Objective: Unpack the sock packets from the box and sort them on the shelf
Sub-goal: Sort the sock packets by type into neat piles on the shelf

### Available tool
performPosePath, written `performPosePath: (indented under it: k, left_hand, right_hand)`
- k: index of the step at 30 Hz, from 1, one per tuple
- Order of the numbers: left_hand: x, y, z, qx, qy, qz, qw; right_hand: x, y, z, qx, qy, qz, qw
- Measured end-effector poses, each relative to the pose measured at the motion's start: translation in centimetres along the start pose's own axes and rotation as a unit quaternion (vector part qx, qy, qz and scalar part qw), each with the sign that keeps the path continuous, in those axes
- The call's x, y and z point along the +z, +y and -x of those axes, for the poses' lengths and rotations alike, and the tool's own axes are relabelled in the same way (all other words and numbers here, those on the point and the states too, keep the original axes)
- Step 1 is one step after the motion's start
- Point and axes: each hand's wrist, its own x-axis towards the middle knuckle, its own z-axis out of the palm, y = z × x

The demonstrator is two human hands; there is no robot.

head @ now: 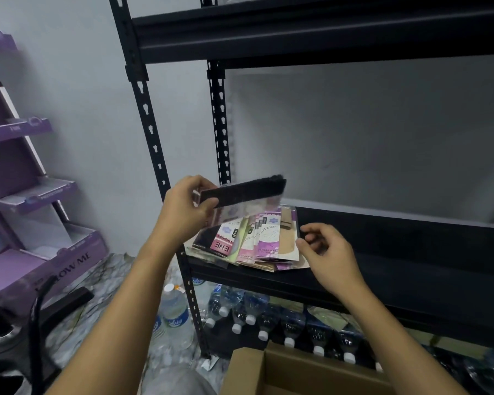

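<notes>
I'm looking at a black metal shelf (397,243) that fills the right and far side of the scene, with a purple cardboard display stand (26,195) well off to the left. An open cardboard box (248,363) sits at the near edge below my arms, and water bottles (268,317) lie in rows under the shelf board. On the near left corner of that board there is a fanned pile of sock packets (257,240). My left hand (186,206) grips one more packet (240,195) by its left end, thumb and fingers curled round it. It is a clear sleeve with black socks inside. Its long axis runs left to right, rising a little toward the right, and it hovers just above the far left part of the pile. I judge that the set-down spot lies straight below it and slightly nearer, so the left hand is the one to lower it. My right hand (325,252) is just beside the pile's right edge with its fingers loosely curled, grasping nothing that I can see. I cannot tell whether the fingertips touch the pile. For writing, the stand shows "LOW ME", one pink packet label reads "ENE" upside down, and a purple one shows part of "COMFORTABLE". The bottle labels are too blurred to read.
</notes>
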Motion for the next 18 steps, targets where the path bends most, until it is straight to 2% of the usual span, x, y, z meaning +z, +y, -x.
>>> performPosePath:
  k: [4, 7, 13, 18]
  left_hand:
    - [-1.5, 2.0, -0.1, 0.031, -0.141, -0.025, 0.989]
    - [-1.6, 2.9, 0.2, 0.027, -0.222, -0.033, 0.974]
    - [-0.6, 4.8, 0.4, 0.053, -0.279, 0.010, 0.959]
    - [1.0, 6.8, 0.2, 0.075, -0.320, 0.025, 0.944]
  right_hand:
    - [-1.3, -1.9, 0.1, -0.066, 0.022, 0.047, 0.996]
    - [-2.3, -2.7, 0.6, -0.086, 0.004, 0.093, 0.992]
    - [-4.1, -2.6, 1.3, -0.063, -0.128, 0.117, 0.983]
    - [-6.0, -1.6, 1.9, -0.057, -0.134, 0.104, 0.984]
